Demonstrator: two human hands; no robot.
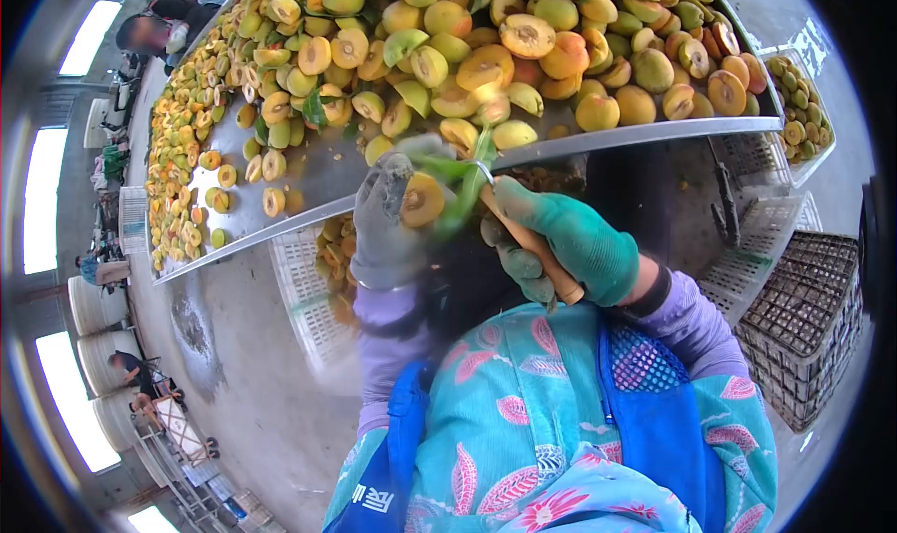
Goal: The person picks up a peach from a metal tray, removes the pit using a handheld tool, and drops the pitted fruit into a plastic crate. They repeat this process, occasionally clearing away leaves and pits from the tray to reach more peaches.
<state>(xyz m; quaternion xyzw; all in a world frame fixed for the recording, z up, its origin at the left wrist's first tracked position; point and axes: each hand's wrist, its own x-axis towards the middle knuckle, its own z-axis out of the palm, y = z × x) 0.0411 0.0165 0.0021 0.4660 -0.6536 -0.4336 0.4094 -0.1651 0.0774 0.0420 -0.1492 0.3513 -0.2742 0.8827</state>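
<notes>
My left hand, in a worn grey glove, is closed around an apricot half with its cut face showing. In a green glove, my right hand grips the wooden handle of a tool with a metal ring at its top end. The working end of that tool is blurred. Blurred green leaves show between the two hands, beside the apricot half. Both hands are at the near edge of a metal table heaped with whole and halved apricots.
The table's raised metal rim runs just beyond my hands. Below it stands a white crate next to more fruit. At the right are a crate of fruit and stacked dark crates. Other people are at the left.
</notes>
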